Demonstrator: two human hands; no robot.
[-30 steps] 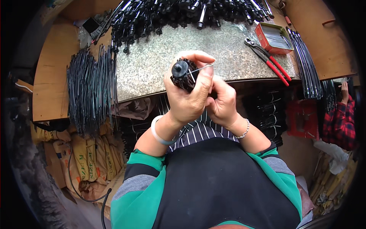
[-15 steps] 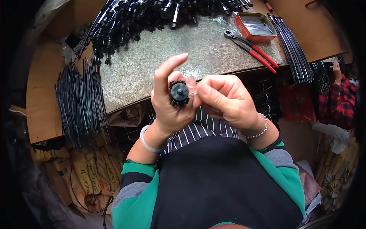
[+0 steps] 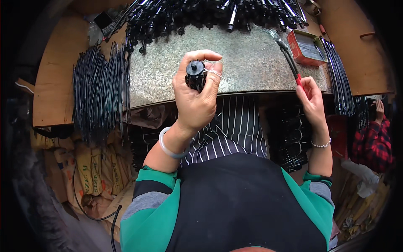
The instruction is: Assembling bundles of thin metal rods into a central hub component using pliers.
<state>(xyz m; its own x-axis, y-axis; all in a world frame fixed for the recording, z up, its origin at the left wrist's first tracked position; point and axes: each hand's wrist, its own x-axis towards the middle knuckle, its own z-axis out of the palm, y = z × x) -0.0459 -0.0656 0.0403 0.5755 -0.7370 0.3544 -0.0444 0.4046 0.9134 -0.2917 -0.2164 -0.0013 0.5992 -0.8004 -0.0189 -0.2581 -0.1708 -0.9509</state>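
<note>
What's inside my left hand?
Your left hand is curled around a black bundle topped by a round black cap; a thin pale wire sticks out to the right. Hand and cap cover the rest of the bundle, so its far end can't be seen.

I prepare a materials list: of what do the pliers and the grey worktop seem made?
Pliers: probably dark metal, with red plastic or rubber handle sleeves, by the colour change. Worktop: perhaps stone or laminate, judging by its speckled grey finish.

The left hand gripped 1 black bundle with a disc-shaped end; the right hand grasped red-handled pliers by a speckled worktop.
</note>
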